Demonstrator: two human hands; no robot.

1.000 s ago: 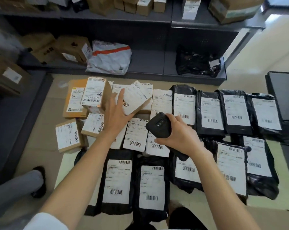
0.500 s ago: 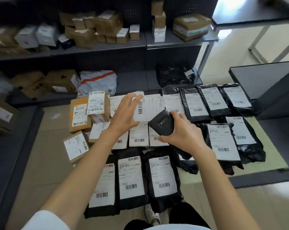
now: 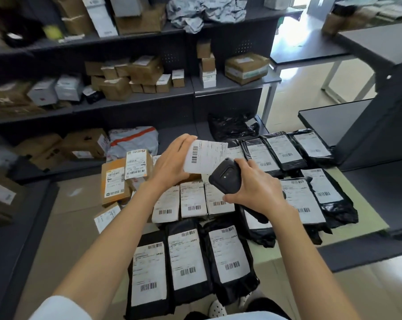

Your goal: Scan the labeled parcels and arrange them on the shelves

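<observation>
My left hand (image 3: 171,162) grips a small parcel with a white label (image 3: 207,158), lifted above the floor with its barcode facing up. My right hand (image 3: 257,190) holds a black handheld scanner (image 3: 227,177) just right of and below that parcel, its head close to the label. Below them several labeled parcels lie in rows on flattened cardboard (image 3: 75,218): white-labeled small boxes (image 3: 193,199), black bags (image 3: 187,262) in front and more black bags (image 3: 280,151) to the right. Dark shelves (image 3: 135,102) stand behind.
The shelves hold several brown and white boxes (image 3: 144,70), a grey mailer with an orange stripe (image 3: 133,142) and a black bag (image 3: 232,125). Brown boxes (image 3: 114,181) sit left of the rows. Another dark shelf unit (image 3: 380,125) stands on the right. My shoe (image 3: 217,308) shows below.
My left hand has lifted the small labeled parcel off the pile and raised it. The scanner in my right hand came up beside it. My view tilted upward toward the shelves.
</observation>
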